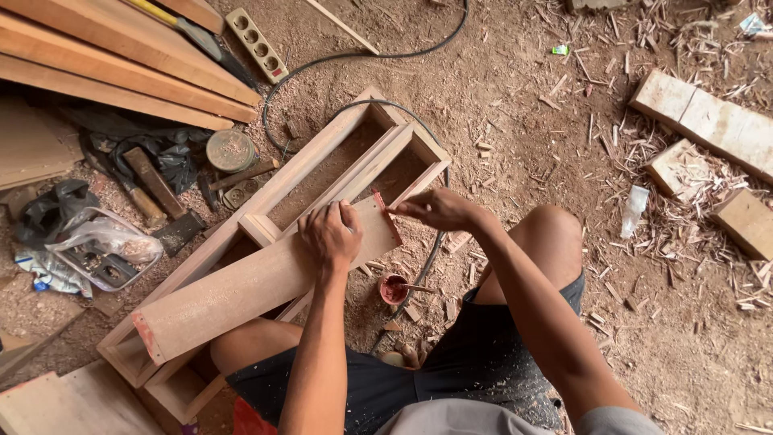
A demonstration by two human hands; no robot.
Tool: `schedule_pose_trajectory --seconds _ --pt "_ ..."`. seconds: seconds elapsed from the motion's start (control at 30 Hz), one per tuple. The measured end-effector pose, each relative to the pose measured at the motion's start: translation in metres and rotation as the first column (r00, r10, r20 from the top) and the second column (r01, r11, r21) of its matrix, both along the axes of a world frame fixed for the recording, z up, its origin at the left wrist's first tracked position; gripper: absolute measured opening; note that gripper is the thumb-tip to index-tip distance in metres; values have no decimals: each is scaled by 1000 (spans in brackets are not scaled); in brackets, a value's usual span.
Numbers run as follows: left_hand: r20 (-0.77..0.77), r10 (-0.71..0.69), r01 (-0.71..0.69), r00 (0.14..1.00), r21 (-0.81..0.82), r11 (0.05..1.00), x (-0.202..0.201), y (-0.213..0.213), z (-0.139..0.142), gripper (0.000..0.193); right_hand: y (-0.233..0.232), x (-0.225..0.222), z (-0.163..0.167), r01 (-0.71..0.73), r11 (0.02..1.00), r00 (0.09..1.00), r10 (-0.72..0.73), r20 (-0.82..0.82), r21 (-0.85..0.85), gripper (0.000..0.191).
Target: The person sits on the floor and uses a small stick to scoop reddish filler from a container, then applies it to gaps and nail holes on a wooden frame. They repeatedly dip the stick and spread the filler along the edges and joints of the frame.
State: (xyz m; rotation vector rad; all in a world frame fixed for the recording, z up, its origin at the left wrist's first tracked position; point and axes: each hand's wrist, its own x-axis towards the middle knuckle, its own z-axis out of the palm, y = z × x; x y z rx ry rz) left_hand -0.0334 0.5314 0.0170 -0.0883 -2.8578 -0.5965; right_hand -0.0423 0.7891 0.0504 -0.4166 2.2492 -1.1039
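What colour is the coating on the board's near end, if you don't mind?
Reddish, on the board end; head view.

A wooden frame (322,161) lies on the floor (564,145) in front of the person's knees. A board (241,286) lies on top of the frame. The left hand (330,235) rests on the board near its far end. The right hand (435,209) is just to the right, at that end's edge. A small cup (393,288) sits on the floor between the knees, right of the board. A pile of planks (113,64) lies far to the left. A round tin (229,150) sits between the planks and the frame. Wood blocks (708,121) lie far to the right.
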Motion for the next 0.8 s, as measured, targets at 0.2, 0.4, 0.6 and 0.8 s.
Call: schedule_pose_trajectory --seconds 0.2,0.4,0.6,0.8 --pt "-40 -7 8 999 27 1000 1 7 0 35 17 62 -7 36 999 997 -37 70 26 60" --pt "-80 2 0 997 26 1000 4 15 5 34 35 65 1 35 999 997 -37 71 35 60" --pt "-36 9 -8 999 15 1000 9 24 7 36 36 40 11 88 996 988 -91 122 29 61" --pt "-88 0 0 996 0 1000 14 31 6 35 44 52 14 -80 995 973 67 219 53 61"
